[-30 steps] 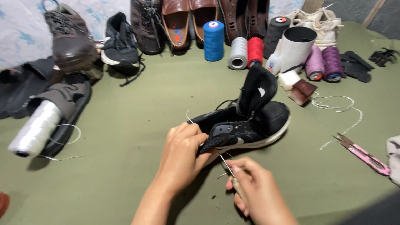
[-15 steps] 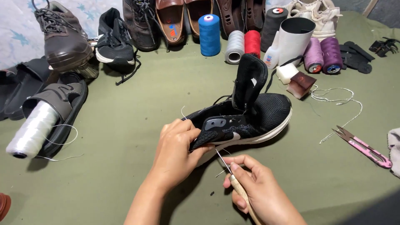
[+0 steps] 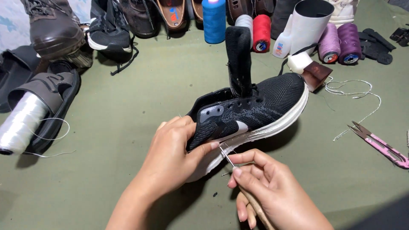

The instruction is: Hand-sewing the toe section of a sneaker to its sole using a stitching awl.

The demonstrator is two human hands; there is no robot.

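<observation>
A green cloth-covered work surface [image 3: 106, 110] carries everything here. At its middle lies a black knit sneaker with a white sole [image 3: 251, 113], heel toward the near left, toe pointing far right, tongue standing upright. Along the far edge sits a row of other shoes [image 3: 106, 30] and coloured thread spools [image 3: 215, 19]; a white spool of clear cord [image 3: 19, 123] rests on a dark sandal at the left, and pink-handled thread snips [image 3: 383, 147] lie at the right.

The left hand [image 3: 172, 157] is clamped round the sneaker's heel, thumb pressed on the side just above the sole seam. The right hand [image 3: 272, 187] pinches a thin metal stitching awl with a wooden handle [image 3: 230, 159], its tip at the seam between upper and sole.

The risk, as I judge it, lies in that closeness — the left thumb sits just beside the tip, so a slip off the rubber could prick it. Too steep an angle might also tear the knit or bend the awl, and the loose white thread [image 3: 353, 91] at the right could snag.
</observation>
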